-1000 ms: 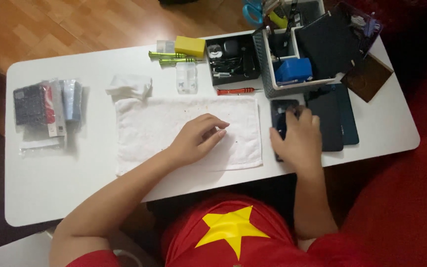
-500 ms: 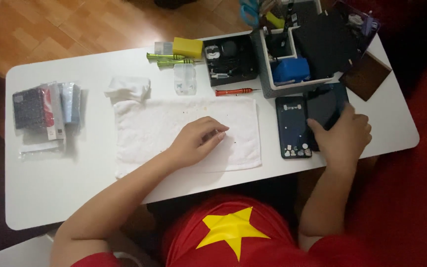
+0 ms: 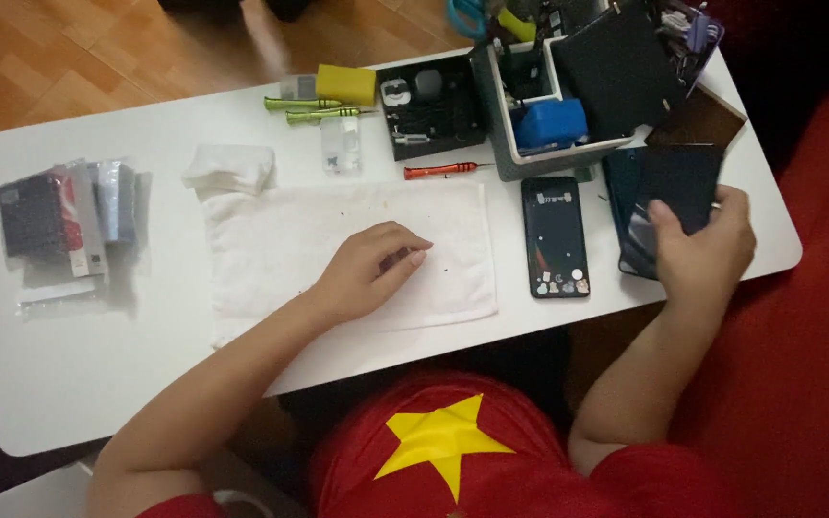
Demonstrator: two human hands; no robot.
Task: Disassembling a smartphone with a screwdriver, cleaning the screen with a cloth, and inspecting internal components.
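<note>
At the right of the frame, a dark flat panel (image 3: 675, 182) sits clamped between the thumb and fingers of the right hand (image 3: 707, 245), over the edge of the white table (image 3: 98, 355). Just left of it an opened phone (image 3: 555, 236) lies flat. At centre, the left hand (image 3: 367, 273) rests on a white cloth (image 3: 338, 249), fingertips pinched together; what they pinch cannot be told. A red screwdriver (image 3: 441, 171) lies above the cloth, below a grey organiser box (image 3: 501, 115).
</note>
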